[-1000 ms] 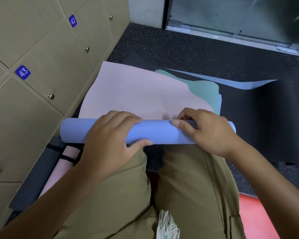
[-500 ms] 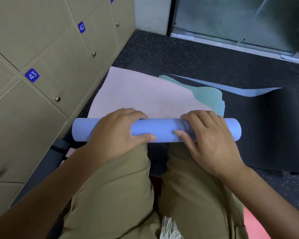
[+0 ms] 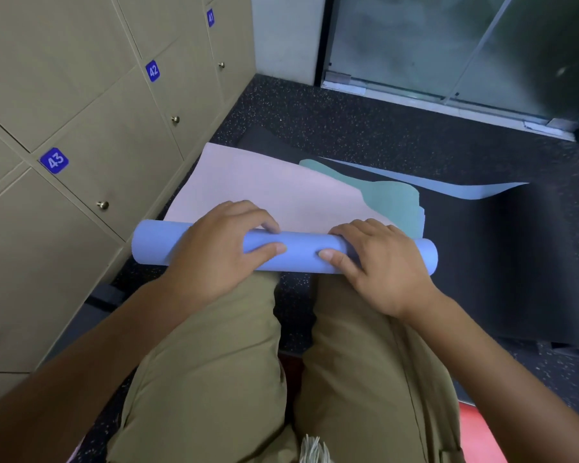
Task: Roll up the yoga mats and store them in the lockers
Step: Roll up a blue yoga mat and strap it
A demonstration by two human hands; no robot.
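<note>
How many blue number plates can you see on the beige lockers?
3. Blue plate 43 is nearest, blue plate 42 is further along the beige lockers, and blue plate 41 is farthest. Others may lie outside the frame.

Looks like a gym or fitness-studio changing area. At nine to eleven o'clock, a bank of beige metal lockers (image 3: 91, 135) with small round knobs (image 3: 102, 205) and blue number plates reading 43 (image 3: 54, 160), 42 (image 3: 152, 70) and 41 (image 3: 210, 17). Underfoot, black speckled rubber flooring (image 3: 348, 128) of the kind laid in exercise rooms. Spread across it toward twelve and one o'clock, thin yoga mats in pink (image 3: 264, 192), teal (image 3: 395, 202) and black (image 3: 515, 255). At one o'clock, a glass door (image 3: 448, 45) in a metal-edged frame, set beside a pale wall (image 3: 284, 35).
</note>
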